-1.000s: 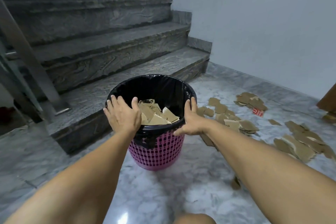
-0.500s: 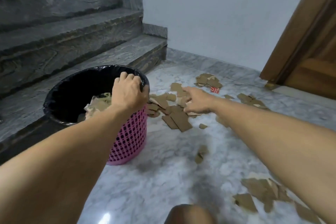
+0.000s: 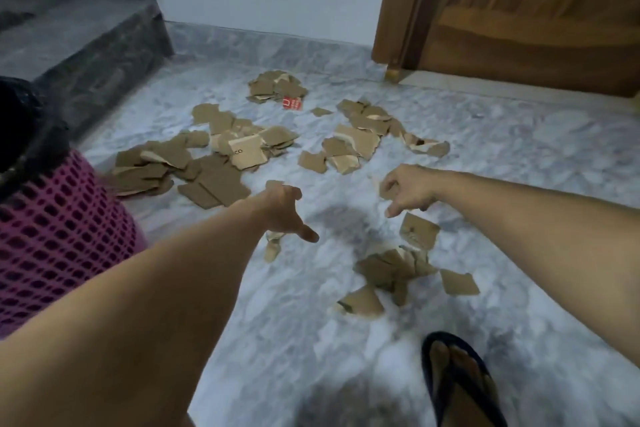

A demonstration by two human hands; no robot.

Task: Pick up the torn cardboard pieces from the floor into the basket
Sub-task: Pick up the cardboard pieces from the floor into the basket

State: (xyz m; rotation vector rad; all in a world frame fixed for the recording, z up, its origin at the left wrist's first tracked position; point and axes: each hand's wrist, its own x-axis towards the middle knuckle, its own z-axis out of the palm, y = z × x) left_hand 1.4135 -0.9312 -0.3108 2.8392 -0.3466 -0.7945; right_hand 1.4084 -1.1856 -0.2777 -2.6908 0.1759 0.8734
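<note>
Both your left hand point(image 3: 282, 206) and right hand point(image 3: 408, 191) reach loose and empty (blurred); a hasty grab may scatter the scraps point(image 3: 221, 163) away from the basket point(image 3: 62, 229).

Both arms outstretched, left hand point(image 3: 282, 208) and right hand point(image 3: 408, 189) over scattered cardboard pieces point(image 3: 221, 163), pink basket point(image 3: 55, 236) at left

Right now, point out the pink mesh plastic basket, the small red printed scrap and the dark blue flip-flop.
pink mesh plastic basket point(image 3: 59, 236), head view, on its mesh side wall
small red printed scrap point(image 3: 292, 103), head view, on its middle
dark blue flip-flop point(image 3: 434, 355), head view, on its left strap
</note>
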